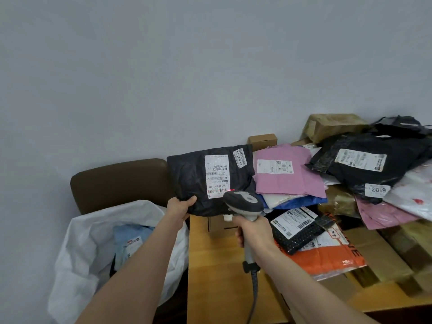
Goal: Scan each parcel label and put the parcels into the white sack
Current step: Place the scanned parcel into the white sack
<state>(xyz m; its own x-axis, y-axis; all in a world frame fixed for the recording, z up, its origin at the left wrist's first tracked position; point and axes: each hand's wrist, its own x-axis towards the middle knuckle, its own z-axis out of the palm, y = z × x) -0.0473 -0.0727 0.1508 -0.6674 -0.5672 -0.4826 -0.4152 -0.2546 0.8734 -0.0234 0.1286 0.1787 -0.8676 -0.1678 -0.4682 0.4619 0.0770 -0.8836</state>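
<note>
A black parcel (189,181) is held up for scanning, the white sack (77,242) open beside the table (210,265).
The sack gapes at the left with a blue parcel (131,239) inside; a heap of parcels (287,181) crowds the table at right, not blocking the drop. The black parcel looks soft, light and slick: the left hand (180,208) pinches its lower corner, where it may sag. The right hand (253,232) wraps the scanner (243,201) handle, its red line on the label (217,175).

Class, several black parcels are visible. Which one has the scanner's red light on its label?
The black parcel gripped by the left hand: red light crosses its barcode. The other black parcels lie untouched farther right.
</note>
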